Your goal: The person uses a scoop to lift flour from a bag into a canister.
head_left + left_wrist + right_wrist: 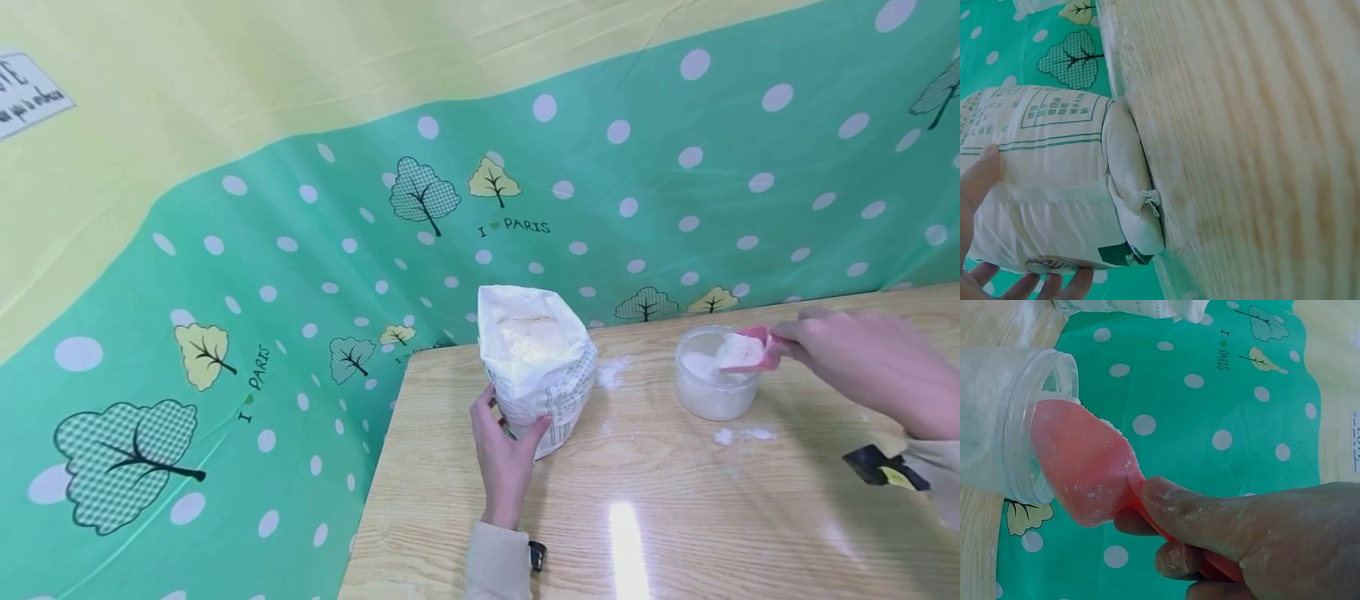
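An open white flour bag (536, 379) stands upright on the table, with pale powder visible inside its mouth. My left hand (506, 446) grips its lower part, the thumb (982, 175) on the printed side and the fingers round the other. To the right, my right hand (862, 358) holds a pink scoop (1085, 462) by its handle, and white powder (738, 351) fills the scoop. The scoop's front end is over the mouth of a clear round plastic jar (1029, 425), overlapping its rim. Powder lies inside the jar too.
Small spills of white powder (723, 436) dot the wooden table (427, 517) in front of the jar and beside the bag. Behind the table hangs a green and yellow dotted cloth (585, 200), which also runs along the left side.
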`<state>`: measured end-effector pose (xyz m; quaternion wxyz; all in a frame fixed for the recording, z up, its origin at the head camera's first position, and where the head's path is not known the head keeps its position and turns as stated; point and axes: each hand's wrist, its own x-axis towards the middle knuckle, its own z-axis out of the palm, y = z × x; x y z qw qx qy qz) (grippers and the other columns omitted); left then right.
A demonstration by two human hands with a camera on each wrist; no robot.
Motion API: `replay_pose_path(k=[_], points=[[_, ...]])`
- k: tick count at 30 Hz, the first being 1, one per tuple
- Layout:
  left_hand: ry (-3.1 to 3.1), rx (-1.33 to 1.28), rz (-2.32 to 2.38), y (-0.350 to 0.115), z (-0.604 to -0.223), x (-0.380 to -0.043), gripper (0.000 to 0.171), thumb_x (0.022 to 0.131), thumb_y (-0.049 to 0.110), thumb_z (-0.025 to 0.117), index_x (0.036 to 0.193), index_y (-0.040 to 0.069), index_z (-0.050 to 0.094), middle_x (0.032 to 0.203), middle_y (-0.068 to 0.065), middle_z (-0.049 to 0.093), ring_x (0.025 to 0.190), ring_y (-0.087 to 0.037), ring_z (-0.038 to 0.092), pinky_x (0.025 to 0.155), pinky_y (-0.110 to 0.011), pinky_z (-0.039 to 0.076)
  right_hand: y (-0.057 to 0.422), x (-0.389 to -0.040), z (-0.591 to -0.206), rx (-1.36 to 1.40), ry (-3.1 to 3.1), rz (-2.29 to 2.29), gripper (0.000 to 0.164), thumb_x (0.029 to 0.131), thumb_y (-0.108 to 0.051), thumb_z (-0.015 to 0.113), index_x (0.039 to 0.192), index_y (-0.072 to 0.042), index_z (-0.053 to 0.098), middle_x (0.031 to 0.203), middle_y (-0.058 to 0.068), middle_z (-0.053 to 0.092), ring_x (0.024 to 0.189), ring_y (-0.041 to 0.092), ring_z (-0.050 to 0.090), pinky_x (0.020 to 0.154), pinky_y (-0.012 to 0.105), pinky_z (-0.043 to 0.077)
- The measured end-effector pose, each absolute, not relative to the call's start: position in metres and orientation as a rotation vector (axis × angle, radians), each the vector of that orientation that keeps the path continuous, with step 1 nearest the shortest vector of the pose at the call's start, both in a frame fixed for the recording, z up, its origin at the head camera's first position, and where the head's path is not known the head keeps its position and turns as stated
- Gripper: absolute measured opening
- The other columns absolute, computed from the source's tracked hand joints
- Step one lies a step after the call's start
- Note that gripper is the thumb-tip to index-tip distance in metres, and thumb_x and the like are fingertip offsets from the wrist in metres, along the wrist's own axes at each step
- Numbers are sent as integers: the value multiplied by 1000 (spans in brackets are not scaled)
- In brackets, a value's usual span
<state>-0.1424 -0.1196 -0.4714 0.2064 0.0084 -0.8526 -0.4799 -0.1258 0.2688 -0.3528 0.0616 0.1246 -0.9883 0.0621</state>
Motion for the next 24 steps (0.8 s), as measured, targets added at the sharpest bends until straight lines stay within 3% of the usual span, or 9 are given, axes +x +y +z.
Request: replay_pose_path(k=[18, 24], points=[[-2353, 5, -1351, -119, -472, -141, 89, 72, 36, 88, 144, 18, 39, 135, 2, 45, 128, -17, 46, 99, -39, 53, 268, -122, -354, 359, -2942, 220, 12, 96, -12, 62, 89, -16, 71, 67, -1, 41, 57, 16, 37, 46, 30, 30], [-2353, 6, -1352, -119, -472, -141, 89, 71, 34, 89, 144, 17, 39, 135, 1, 46, 127, -18, 47, 99, -39, 53, 268, -122, -355, 357, -2919, 223, 11, 94, -14, 64, 98, -13, 75, 68, -1, 42, 57, 16, 38, 47, 30, 32]])
